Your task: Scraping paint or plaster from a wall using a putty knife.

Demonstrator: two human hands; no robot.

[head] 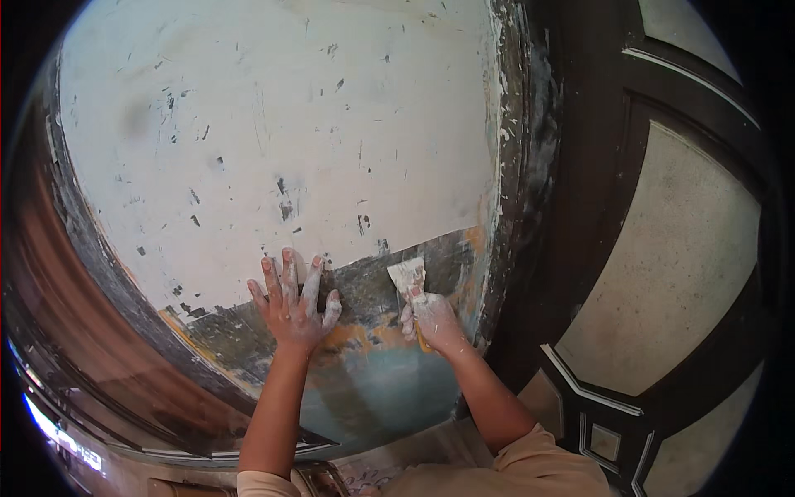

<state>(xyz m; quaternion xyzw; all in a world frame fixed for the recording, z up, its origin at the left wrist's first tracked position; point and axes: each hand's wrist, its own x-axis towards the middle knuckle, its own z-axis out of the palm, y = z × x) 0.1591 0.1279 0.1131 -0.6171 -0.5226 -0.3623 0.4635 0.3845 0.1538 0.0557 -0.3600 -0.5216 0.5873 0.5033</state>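
Note:
A putty knife (407, 273) with a broad, white-smeared blade and a yellow handle is gripped in my right hand (436, 320). Its blade lies over a dark bare band (363, 282) across the wall; whether it touches cannot be told. My left hand (298, 304) rests on the wall with fingers spread, at the lower edge of a white coating (372, 124). White residue covers both hands. Small dark nicks and patches dot the coating. Under the dark band, orange smears border a blue-green painted area (385, 391).
Dark trim (522, 155) with white smears edges the wall on the right. Beyond it stands dark panelled woodwork with pale panels (671, 248). On the left are a dark edge strip (87, 186) and a brown glossy surface (105, 323). A light floor (428, 450) shows below.

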